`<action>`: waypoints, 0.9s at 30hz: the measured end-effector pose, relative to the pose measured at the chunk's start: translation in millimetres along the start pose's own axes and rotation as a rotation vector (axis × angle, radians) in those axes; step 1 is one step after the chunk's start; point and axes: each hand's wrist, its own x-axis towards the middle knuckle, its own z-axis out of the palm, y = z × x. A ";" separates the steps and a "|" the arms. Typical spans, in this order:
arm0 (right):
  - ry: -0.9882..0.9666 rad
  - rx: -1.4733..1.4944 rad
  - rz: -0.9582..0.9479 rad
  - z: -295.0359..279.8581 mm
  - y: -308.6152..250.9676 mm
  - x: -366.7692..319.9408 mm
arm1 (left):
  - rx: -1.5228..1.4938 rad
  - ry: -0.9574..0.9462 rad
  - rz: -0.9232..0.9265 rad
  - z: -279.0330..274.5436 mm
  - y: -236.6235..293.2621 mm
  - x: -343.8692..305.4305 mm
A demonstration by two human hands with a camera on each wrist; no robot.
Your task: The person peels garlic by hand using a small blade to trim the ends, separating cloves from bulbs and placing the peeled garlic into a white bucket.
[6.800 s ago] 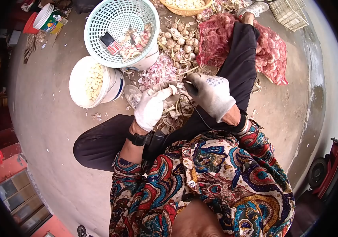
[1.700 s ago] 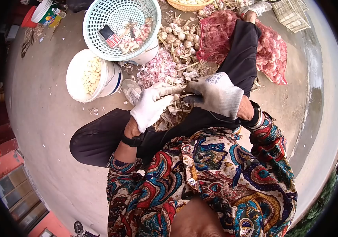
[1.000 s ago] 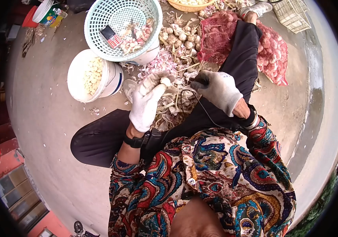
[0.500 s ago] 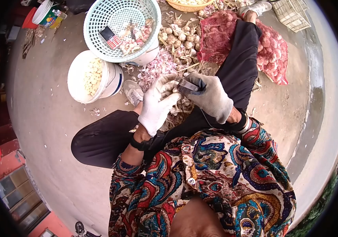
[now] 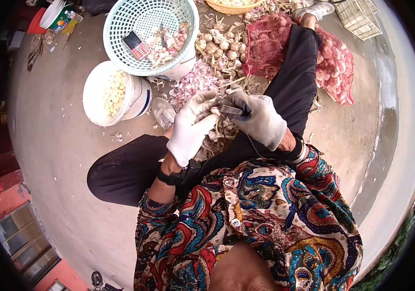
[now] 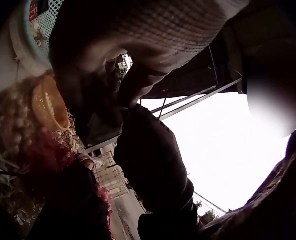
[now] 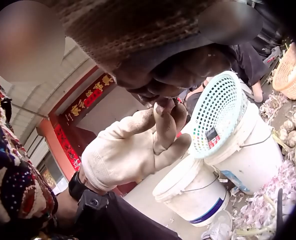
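Observation:
In the head view the gloved left hand (image 5: 192,127) pinches a pale garlic clove (image 5: 215,111) between thumb and fingers. Close against it on the right, the gloved right hand (image 5: 262,119) grips a small metal blade (image 5: 231,110) with curled fingers, its end by the clove. A thin dark cord hangs below the right hand. The right wrist view shows the left hand (image 7: 133,150) with its fingertips meeting the shaded right hand (image 7: 158,65); the clove is mostly hidden there. Both hands are dark in the left wrist view.
A mint basket (image 5: 111,41) holding a phone (image 5: 136,45) and cloves sits on a bucket. Beside it stands a white bucket (image 5: 135,99) of peeled cloves. Garlic bulbs (image 5: 224,44), pink skins (image 5: 195,82), a red mesh sack (image 5: 334,68) and a crate (image 5: 358,18) lie beyond the hands.
The hands were apart a second ago, the left with a round pale clove; they have since come together. Over the last half second the blade has tilted slightly and the left hand has shifted a little left.

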 end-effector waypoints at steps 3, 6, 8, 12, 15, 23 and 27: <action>0.006 -0.035 0.001 -0.2 0.3 0.7 | -0.104 0.072 -0.027 -1.8 -0.3 -3.1; -0.062 -0.009 0.150 1.6 -1.2 -2.4 | -0.130 0.038 -0.023 -8.9 -5.2 -2.3; -0.059 0.002 0.172 2.5 -3.4 -1.5 | -0.179 -0.004 -0.019 -8.6 -5.4 -1.5; -0.022 0.180 0.160 8.8 4.3 -0.9 | -0.173 0.027 0.032 -3.0 -8.5 0.5; -0.274 0.399 0.412 -5.8 -10.2 -1.2 | -0.279 0.058 0.060 -12.8 -17.6 4.1; 0.035 0.324 0.189 8.6 5.4 -1.7 | -0.203 -0.011 0.056 -11.3 -6.3 1.4; -0.044 0.161 -0.005 5.2 14.1 -1.5 | -0.145 -0.026 -0.052 -4.9 5.0 0.4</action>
